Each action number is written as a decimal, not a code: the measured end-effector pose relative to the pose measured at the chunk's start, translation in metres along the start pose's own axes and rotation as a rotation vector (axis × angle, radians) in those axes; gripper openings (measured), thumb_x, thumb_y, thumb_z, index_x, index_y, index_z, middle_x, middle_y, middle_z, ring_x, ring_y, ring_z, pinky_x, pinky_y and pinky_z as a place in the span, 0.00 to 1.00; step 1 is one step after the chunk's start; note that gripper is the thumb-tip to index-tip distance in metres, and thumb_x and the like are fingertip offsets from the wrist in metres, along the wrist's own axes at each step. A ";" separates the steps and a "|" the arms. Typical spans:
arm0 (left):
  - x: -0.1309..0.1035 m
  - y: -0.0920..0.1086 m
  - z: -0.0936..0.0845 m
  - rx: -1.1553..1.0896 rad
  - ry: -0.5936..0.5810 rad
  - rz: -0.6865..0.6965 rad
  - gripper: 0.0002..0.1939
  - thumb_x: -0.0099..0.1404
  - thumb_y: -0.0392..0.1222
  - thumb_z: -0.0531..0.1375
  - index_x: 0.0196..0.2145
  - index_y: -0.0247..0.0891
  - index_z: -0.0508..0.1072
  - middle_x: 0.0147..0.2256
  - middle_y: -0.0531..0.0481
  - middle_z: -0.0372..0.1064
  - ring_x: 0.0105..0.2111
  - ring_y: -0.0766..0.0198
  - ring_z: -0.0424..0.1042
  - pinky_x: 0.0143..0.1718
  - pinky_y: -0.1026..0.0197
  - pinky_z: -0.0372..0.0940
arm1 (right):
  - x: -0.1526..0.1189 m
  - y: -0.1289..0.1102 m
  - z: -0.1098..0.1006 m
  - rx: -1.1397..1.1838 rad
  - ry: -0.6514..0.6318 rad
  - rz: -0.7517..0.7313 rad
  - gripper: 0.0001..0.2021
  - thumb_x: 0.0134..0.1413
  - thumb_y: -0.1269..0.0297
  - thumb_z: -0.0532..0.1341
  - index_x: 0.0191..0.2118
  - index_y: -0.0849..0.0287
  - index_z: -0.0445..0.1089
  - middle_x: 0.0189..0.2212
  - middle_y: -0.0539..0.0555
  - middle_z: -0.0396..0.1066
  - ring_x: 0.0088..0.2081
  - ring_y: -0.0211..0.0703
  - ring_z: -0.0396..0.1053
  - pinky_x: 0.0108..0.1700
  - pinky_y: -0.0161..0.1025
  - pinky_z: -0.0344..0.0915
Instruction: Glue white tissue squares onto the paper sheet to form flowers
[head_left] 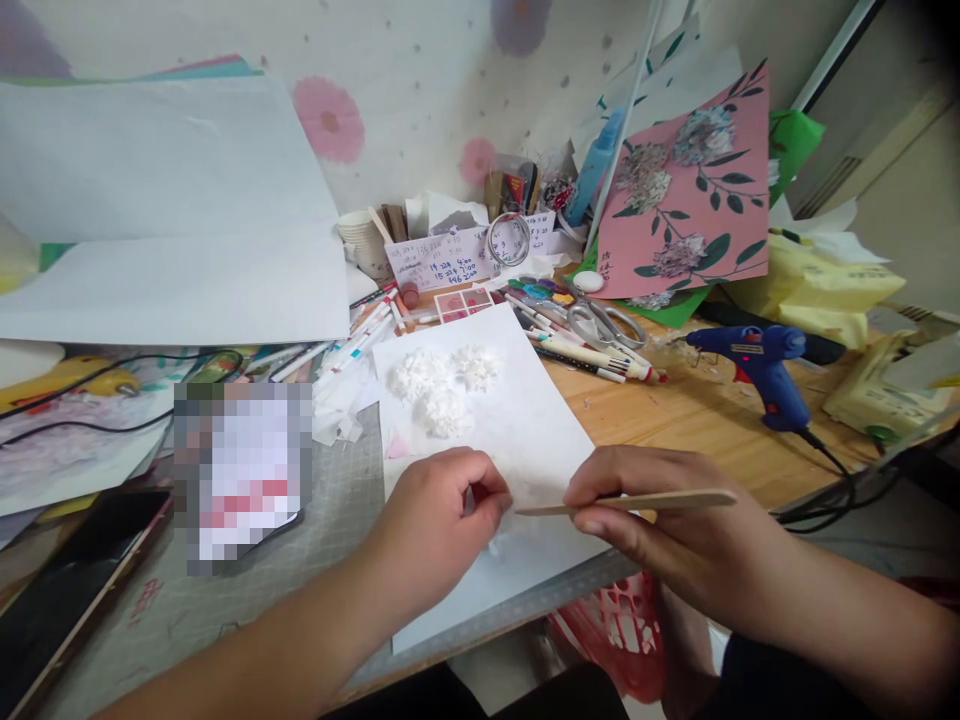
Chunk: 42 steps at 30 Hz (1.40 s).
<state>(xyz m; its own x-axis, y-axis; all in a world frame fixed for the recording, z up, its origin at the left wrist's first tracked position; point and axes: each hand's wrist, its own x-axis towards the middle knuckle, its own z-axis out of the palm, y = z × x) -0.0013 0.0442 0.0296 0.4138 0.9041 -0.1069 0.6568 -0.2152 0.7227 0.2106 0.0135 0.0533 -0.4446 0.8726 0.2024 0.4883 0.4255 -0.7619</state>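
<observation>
Nearest you, your left hand [448,505] is over the white paper [544,405], thumb and index fingertips drawn together; you cannot tell whether anything small is pinched between them. Your right hand [675,545] has its thumb and fingers clamped on the wooden stick [686,498], gripped partway along. Taking 12 as straight away from you, the stick's long axis runs almost level, from 9 to 3 o'clock. Its narrow tip leaves your right fingers toward 9, ending just beside your left fingertips, at their 3 to 4 o'clock; you cannot tell if they touch. The broad end passes your right knuckles toward 3.

Farther off, on the same sheet, the white fluffy tufts [442,408] lie at 11 o'clock from your left fingers, the nearer hand. Beyond, the blue glue gun [765,362] stands at 2 o'clock from your right fingers.
</observation>
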 end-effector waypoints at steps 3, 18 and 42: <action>0.000 -0.001 -0.001 0.018 -0.015 0.019 0.06 0.59 0.34 0.56 0.26 0.38 0.71 0.22 0.57 0.64 0.22 0.70 0.61 0.24 0.67 0.57 | 0.003 0.001 0.004 -0.006 -0.032 -0.056 0.05 0.60 0.68 0.58 0.34 0.59 0.70 0.28 0.50 0.71 0.31 0.36 0.68 0.33 0.32 0.61; 0.007 -0.020 -0.011 -0.135 -0.031 -0.081 0.06 0.63 0.38 0.52 0.31 0.40 0.68 0.25 0.56 0.66 0.25 0.68 0.64 0.25 0.65 0.57 | 0.031 -0.003 0.014 -0.309 -0.186 -0.024 0.13 0.62 0.66 0.55 0.26 0.61 0.68 0.23 0.50 0.67 0.25 0.36 0.63 0.29 0.34 0.55; 0.014 -0.029 -0.021 -0.016 -0.036 0.023 0.09 0.56 0.33 0.53 0.31 0.40 0.72 0.30 0.53 0.71 0.29 0.64 0.68 0.29 0.65 0.59 | 0.002 0.054 0.020 0.378 0.225 0.285 0.17 0.58 0.55 0.54 0.23 0.59 0.64 0.19 0.51 0.65 0.22 0.38 0.63 0.26 0.35 0.59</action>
<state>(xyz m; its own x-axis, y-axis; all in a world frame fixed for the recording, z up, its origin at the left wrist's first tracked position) -0.0273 0.0706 0.0215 0.4512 0.8851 -0.1143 0.6370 -0.2297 0.7358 0.2213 0.0340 0.0003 -0.1414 0.9887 0.0505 0.2429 0.0841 -0.9664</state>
